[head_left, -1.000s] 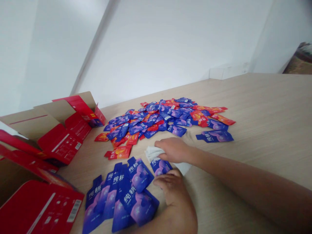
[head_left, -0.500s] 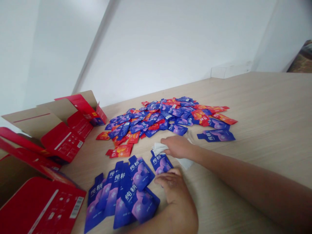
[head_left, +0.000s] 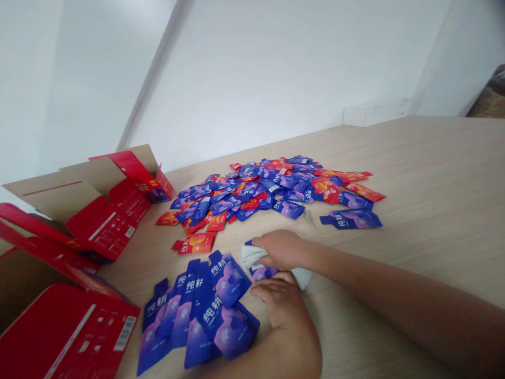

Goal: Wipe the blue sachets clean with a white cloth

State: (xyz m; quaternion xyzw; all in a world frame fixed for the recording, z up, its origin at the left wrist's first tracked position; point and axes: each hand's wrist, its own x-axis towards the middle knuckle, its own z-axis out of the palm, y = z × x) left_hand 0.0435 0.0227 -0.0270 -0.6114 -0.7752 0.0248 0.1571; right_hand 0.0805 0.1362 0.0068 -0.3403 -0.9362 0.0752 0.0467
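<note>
My right hand [head_left: 282, 248] is closed on a white cloth [head_left: 249, 256] and presses it onto a blue sachet [head_left: 263, 272] lying on the wooden table [head_left: 414, 173]. Most of that sachet is hidden under the cloth and hand. My left hand [head_left: 282, 305] lies just in front with its fingertips on the sachet's near edge, fingers curled. To its left lies a fanned row of several blue sachets [head_left: 201, 310].
A big heap of blue and red sachets [head_left: 268, 192] spreads across the table behind my hands, with one blue sachet [head_left: 351, 218] lying apart at the right. Open red cardboard boxes [head_left: 79, 221] stand at the left, one at the near left corner [head_left: 67, 337].
My right hand has slid the cloth back toward me over the blue sachet, which showed more fully half a second ago. My left hand has stayed on the sachet's edge.
</note>
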